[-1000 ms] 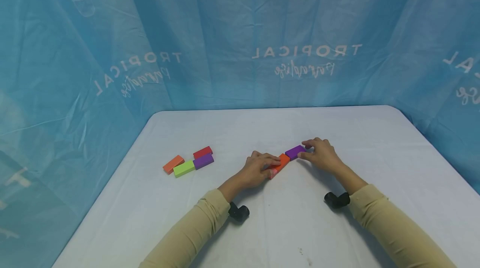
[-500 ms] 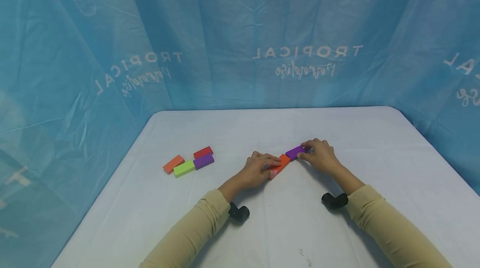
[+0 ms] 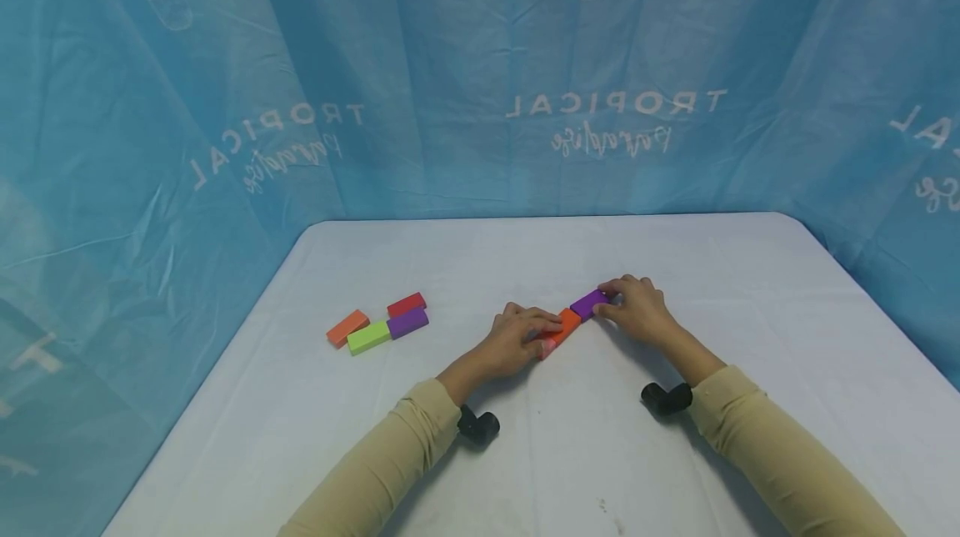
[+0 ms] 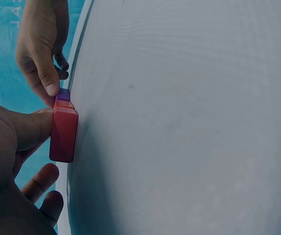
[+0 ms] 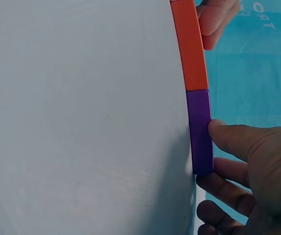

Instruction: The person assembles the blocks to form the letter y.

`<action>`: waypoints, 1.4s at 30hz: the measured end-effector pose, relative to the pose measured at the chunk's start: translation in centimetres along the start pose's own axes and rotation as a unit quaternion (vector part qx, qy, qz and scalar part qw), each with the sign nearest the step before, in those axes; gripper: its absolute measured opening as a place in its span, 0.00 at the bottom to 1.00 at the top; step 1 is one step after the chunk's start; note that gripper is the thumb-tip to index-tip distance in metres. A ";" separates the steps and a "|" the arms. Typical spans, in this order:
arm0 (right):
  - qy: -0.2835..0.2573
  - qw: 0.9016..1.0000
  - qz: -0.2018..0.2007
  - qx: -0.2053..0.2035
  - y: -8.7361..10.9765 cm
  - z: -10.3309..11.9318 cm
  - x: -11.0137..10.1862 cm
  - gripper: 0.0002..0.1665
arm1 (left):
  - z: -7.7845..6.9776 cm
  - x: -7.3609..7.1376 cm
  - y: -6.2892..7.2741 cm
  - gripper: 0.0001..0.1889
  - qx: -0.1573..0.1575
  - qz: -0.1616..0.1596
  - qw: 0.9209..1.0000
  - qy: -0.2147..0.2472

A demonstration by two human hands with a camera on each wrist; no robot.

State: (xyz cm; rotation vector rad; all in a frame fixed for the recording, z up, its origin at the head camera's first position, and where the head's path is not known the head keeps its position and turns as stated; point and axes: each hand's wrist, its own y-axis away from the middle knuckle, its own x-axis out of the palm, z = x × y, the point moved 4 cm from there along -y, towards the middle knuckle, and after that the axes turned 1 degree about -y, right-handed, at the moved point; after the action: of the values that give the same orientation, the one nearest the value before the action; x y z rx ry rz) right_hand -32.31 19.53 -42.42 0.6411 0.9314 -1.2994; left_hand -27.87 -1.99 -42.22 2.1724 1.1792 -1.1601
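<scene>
Three blocks lie end to end in a slanting row on the white table: a red block (image 4: 63,136) nearest, an orange block (image 3: 567,325) in the middle and a purple block (image 3: 587,304) at the far right. My left hand (image 3: 513,340) holds the near part of the row, thumb against the red block and fingers reaching over the orange one, covering much of both. At the other end my right hand (image 3: 637,308) pinches the purple block, its thumb (image 5: 231,137) on the side and fingertips by the end. Purple meets orange in the right wrist view.
Left on the table (image 3: 480,470), a second group has an orange block (image 3: 347,328), a lime-green block (image 3: 368,338), another purple block (image 3: 408,322) and a dark red block (image 3: 406,305). A blue printed curtain (image 3: 450,153) stands behind the table. Black wrist cameras (image 3: 480,429) hang under both wrists.
My right hand has shifted slightly left with the purple block, bringing it up against the orange block. The left hand and the group at left have stayed put.
</scene>
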 end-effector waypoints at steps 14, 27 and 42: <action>0.009 1.000 0.009 -0.017 -0.3 0.4 0.0 0.25 | -0.1 0.0 0.0 0.17 0.012 -0.003 1.000 -0.004; 0.011 1.000 0.009 -0.022 -0.5 0.8 0.0 0.24 | -0.1 -0.1 0.0 0.17 0.017 -0.007 1.000 -0.009; 0.011 1.000 0.008 -0.023 -0.4 0.9 -0.1 0.28 | -0.4 -0.1 0.0 0.17 0.027 -0.007 0.997 -0.072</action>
State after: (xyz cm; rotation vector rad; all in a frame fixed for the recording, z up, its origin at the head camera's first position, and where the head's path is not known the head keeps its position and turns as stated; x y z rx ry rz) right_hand -32.48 18.71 -41.86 0.6264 0.9704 -1.2551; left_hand -27.73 -1.75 -41.86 2.0827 1.1165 -1.3436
